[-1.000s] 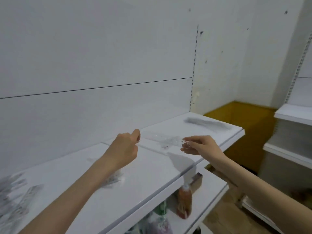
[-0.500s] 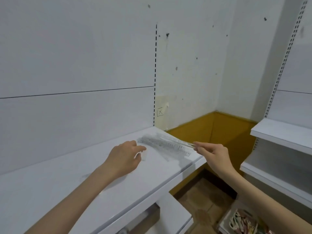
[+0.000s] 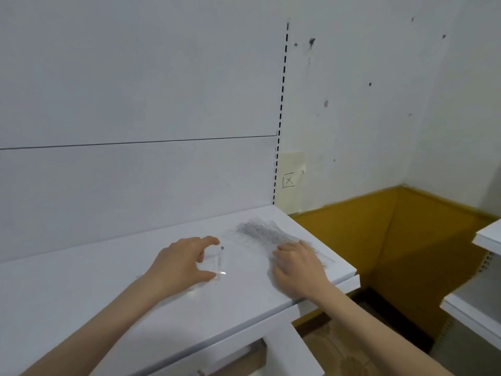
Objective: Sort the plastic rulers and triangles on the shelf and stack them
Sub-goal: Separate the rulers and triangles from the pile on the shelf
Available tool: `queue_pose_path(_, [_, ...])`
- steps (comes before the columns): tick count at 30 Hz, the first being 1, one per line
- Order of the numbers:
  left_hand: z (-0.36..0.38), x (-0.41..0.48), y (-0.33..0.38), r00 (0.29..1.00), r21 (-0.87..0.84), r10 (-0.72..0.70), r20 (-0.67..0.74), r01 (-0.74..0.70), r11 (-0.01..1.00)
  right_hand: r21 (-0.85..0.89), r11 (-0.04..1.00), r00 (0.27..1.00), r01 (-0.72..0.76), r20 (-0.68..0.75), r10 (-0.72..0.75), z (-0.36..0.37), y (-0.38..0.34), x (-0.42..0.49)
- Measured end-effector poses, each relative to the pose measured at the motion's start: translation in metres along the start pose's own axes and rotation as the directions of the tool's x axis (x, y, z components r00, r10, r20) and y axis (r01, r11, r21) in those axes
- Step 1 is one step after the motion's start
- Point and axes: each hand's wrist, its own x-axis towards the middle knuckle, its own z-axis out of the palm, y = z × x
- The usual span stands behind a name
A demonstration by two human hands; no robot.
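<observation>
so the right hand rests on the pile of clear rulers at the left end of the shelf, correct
Not the left end: the head view shows the right hand rests on the pile of clear rulers at the right end of the shelf.

Clear rulers [image 3: 260,232], white shelf [image 3: 81,294], mustard skirting [image 3: 352,240]

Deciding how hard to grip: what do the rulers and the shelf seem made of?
Rulers: apparently clear plastic, seemingly glossy; the shelf shows through between grey printed marks. Shelf: white, smooth, faint sheen; painted metal or laminate, cannot tell which.
</observation>
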Motion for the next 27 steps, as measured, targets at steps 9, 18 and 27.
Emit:
queue_pose_path(9, [0.005, 0.002, 0.009, 0.988, -0.145, 0.138, 0.064, -0.128, 0.981, 0.294, 0.912, 0.95, 0.286, 0.037, -0.309, -0.026, -0.054, 0.004])
queue_pose_path(18, [-0.036, -0.066, -0.091, 0.972, 0.072, -0.228, -0.051, 0.232, 0.97, 0.344, 0.923, 0.946, 0.174, 0.202, -0.254, -0.001, -0.1, 0.044])
queue_pose_path(27, [-0.061, -0.146, -0.153, 0.898, 0.281, -0.428, -0.104, 0.439, 0.853, 0.292, 0.917, 0.857, 0.27, 0.36, -0.368, 0.024, -0.154, 0.067])
